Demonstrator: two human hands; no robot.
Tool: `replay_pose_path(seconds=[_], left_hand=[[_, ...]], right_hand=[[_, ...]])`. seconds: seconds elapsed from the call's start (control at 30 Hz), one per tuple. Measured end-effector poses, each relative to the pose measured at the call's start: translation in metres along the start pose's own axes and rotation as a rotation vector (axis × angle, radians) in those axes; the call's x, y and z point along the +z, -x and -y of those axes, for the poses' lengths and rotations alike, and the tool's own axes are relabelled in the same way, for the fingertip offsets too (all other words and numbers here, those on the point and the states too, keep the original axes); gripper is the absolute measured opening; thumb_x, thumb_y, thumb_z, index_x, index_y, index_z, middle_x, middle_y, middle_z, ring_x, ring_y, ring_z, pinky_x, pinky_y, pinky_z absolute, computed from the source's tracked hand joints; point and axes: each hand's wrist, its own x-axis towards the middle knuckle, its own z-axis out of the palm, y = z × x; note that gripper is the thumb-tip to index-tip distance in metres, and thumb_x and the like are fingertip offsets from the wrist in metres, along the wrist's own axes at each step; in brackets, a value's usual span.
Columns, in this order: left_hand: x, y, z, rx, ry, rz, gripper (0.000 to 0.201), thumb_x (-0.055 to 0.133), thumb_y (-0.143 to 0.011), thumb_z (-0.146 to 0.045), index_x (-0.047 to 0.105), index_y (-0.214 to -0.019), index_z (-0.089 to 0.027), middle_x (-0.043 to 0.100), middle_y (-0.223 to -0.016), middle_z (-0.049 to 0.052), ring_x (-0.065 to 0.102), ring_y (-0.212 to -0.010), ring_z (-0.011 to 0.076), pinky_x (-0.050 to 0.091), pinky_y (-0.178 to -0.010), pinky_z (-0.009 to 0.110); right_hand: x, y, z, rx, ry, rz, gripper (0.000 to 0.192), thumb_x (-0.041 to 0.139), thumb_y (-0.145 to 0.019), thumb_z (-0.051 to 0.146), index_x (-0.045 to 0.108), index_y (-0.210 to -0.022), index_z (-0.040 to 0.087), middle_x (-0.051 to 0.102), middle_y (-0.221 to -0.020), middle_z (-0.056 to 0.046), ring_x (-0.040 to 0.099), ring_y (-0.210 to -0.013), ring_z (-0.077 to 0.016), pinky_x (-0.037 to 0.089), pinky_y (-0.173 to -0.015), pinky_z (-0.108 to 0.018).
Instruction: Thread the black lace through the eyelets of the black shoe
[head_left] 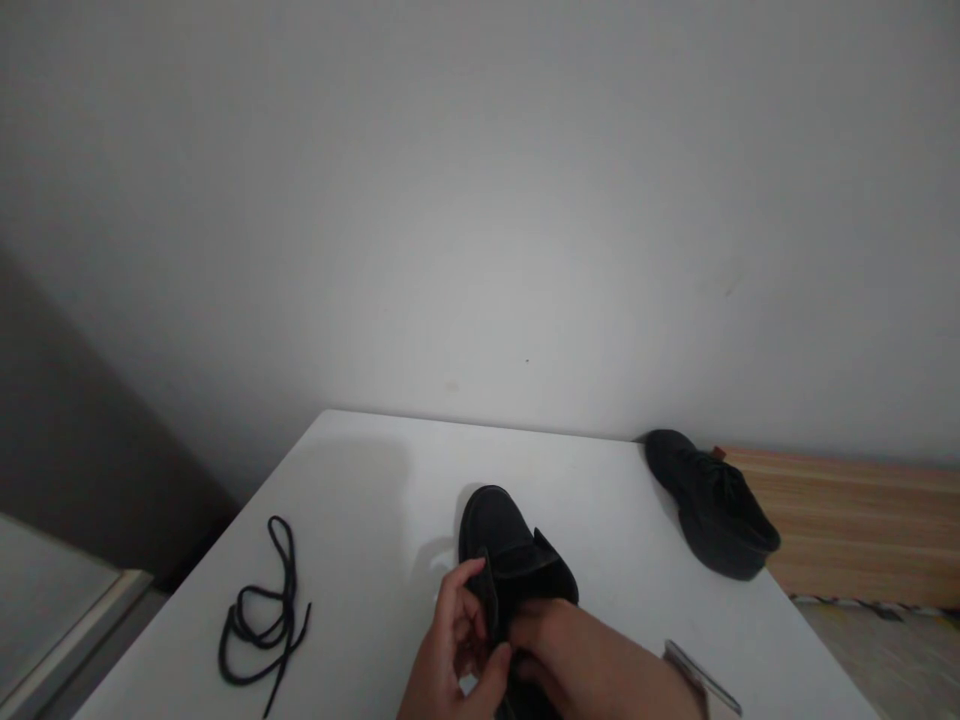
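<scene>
A black shoe (495, 520) stands on the white table, toe pointing away from me, its lace flaps spread apart. My left hand (461, 640) is closed on the shoe's left flap, thumb and fingers pinching its edge. My right hand (559, 640) reaches into the shoe's opening from the right; its fingertips are hidden inside, so what they touch cannot be made out. To the left, a loose black shoelace (289, 590) lies in loops on the table.
The white table (360, 560) meets a grey wall (480, 220) at the back. A second black shoe (712, 500), laced, lies near the right edge. Beyond that edge is a wooden board (855, 520). A pale piece of furniture (60, 620) stands at the lower left.
</scene>
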Motion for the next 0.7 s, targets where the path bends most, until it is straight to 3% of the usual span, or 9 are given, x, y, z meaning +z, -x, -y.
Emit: replay_pose_path(seconds=[0.1,0.2,0.43,0.57,0.7], left_hand=[[0.000,0.001,-0.002,-0.004,0.022,0.027,0.065,0.061,-0.089,-0.045,0.033,-0.143,-0.025,0.044,-0.087,-0.001,0.047,-0.069,0.0125,0.042,-0.061,0.024],[0.000,0.001,-0.005,0.000,0.032,0.027,0.062,0.060,-0.090,-0.044,0.034,-0.142,-0.025,0.044,-0.087,-0.001,0.048,-0.071,0.0136,0.044,-0.063,0.024],[0.000,0.000,-0.010,0.012,0.013,0.011,0.059,0.062,-0.089,-0.039,0.036,-0.140,-0.025,0.046,-0.085,-0.001,0.051,-0.072,0.0142,0.043,-0.063,0.024],[0.002,0.001,-0.014,0.009,0.017,-0.005,0.058,0.061,-0.088,-0.039,0.037,-0.139,-0.024,0.047,-0.086,-0.001,0.052,-0.074,0.0147,0.044,-0.064,0.024],[0.003,0.000,-0.017,0.000,-0.020,-0.010,0.057,0.060,-0.089,-0.037,0.040,-0.140,-0.023,0.048,-0.085,-0.001,0.052,-0.071,0.0143,0.045,-0.063,0.024]], right_hand=[[-0.003,0.005,0.000,0.105,-0.026,-0.090,0.050,0.043,-0.076,-0.005,0.071,-0.112,0.017,0.073,-0.116,-0.013,0.072,-0.101,-0.0215,0.054,-0.087,-0.027],[-0.003,0.008,0.000,0.170,-0.005,-0.138,0.055,0.042,-0.075,-0.006,0.068,-0.119,0.015,0.074,-0.114,-0.016,0.072,-0.101,-0.0237,0.054,-0.087,-0.030],[0.007,-0.002,0.003,0.158,-0.018,-0.055,0.042,0.048,-0.078,-0.002,0.071,-0.110,0.013,0.077,-0.099,-0.016,0.074,-0.093,-0.0250,0.055,-0.080,-0.028],[0.009,-0.003,0.003,0.153,0.018,0.015,0.042,0.048,-0.075,-0.004,0.071,-0.106,0.012,0.077,-0.099,-0.016,0.074,-0.089,-0.0243,0.054,-0.076,-0.027],[0.004,-0.001,0.007,0.109,-0.050,-0.007,0.036,0.049,-0.080,0.001,0.071,-0.106,0.014,0.077,-0.104,-0.015,0.074,-0.091,-0.0236,0.053,-0.077,-0.027]])
